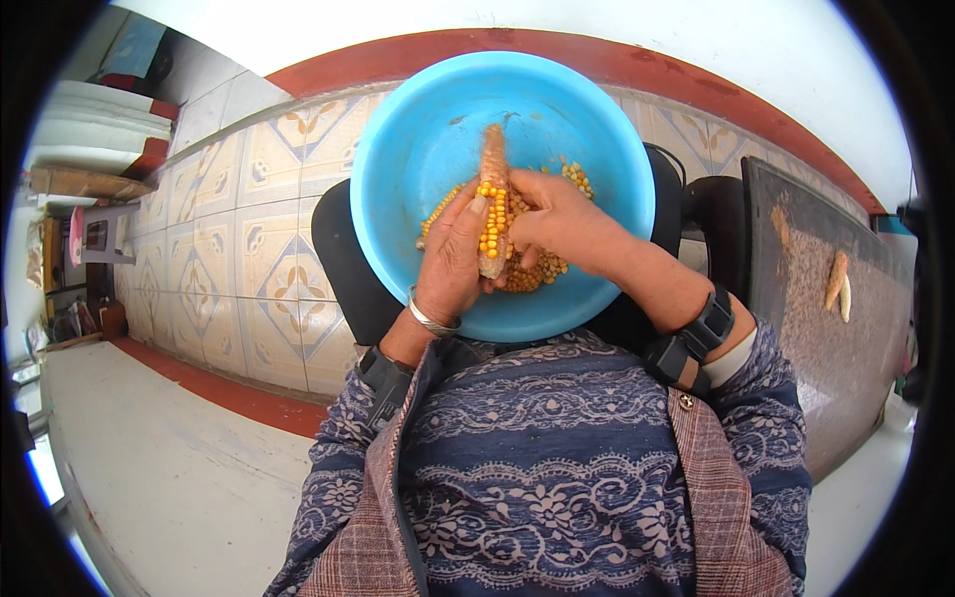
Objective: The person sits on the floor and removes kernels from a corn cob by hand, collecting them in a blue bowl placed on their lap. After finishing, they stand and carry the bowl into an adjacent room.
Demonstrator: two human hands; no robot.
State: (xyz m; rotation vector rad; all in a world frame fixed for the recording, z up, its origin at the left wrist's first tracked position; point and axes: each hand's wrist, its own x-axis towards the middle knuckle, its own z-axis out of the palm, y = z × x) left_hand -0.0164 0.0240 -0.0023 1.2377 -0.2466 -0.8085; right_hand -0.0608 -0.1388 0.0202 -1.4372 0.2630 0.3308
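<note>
A partly shelled corn cob [492, 224] points away from me over a light-blue plastic basin [418, 112]. Its far half is bare and brownish; yellow kernels in rows cover much of the near half, down to a pale tip. My left hand [453, 250] grips the cob from the left, thumb lying on the kernels. On the right side, my right hand [559, 224] has its fingers curled against the cob; their tips are partly hidden. Below both hands, loose corn kernels [533, 274] lie in the basin. More corn [440, 209] with kernels on shows behind my left hand.
To the right stands a dark-topped table [806, 373] bearing a brownish cob [836, 280] and a paler cob [845, 300]. A black surface [336, 254] shows under the basin. Patterned floor tiles [272, 231] stretch left, towards a purple-grey plastic stool [108, 233]. A white wall [597, 30] rises ahead.
</note>
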